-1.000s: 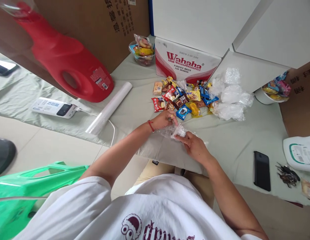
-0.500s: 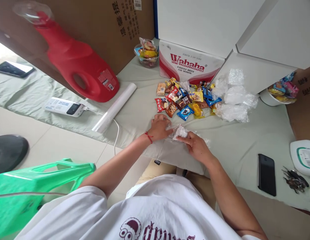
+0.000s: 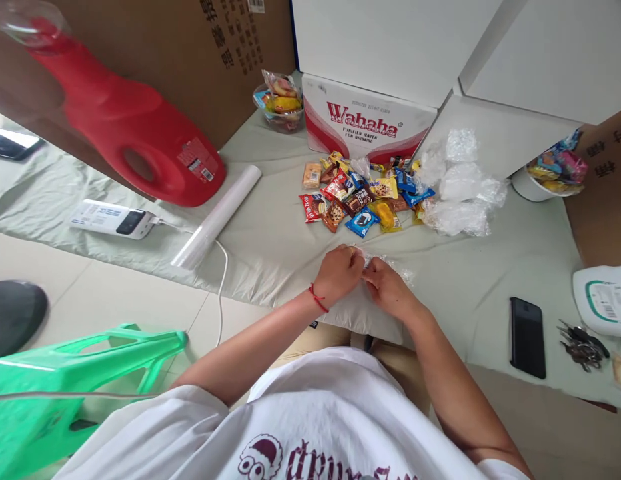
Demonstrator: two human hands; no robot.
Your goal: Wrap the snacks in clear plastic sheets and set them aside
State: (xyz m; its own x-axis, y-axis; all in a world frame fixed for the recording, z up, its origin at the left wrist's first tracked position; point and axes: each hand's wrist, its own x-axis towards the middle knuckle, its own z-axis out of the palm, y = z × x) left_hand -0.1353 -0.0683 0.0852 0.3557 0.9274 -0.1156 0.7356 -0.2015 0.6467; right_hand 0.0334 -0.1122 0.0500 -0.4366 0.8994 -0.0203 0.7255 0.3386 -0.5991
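My left hand (image 3: pixel 339 270), with a red string on its wrist, is closed with curled fingers on clear plastic film (image 3: pixel 394 265). Right beside it, my right hand (image 3: pixel 389 285) grips the same film, thumb toward the left fingers. The hands nearly meet low over the cloth, and they hide most of what is wrapped in the film. A loose stretch of it lies crinkled beyond my right hand. Just past the hands sits a pile of wrapped snacks (image 3: pixel 360 197), with several film-wrapped bundles (image 3: pixel 463 183) to its right.
A roll of film (image 3: pixel 217 215) lies left, near a power bank (image 3: pixel 113 219) with a cable. A red jug (image 3: pixel 140 140) stands behind. Snacks fill a clear bowl (image 3: pixel 285 121) and a white tub (image 3: pixel 533 187). A phone (image 3: pixel 527 337) and keys (image 3: pixel 584 347) lie right.
My left hand has moved right and curled closed against my right hand. The white printed packet seen in the film before is now mostly covered. The view has shifted slightly.
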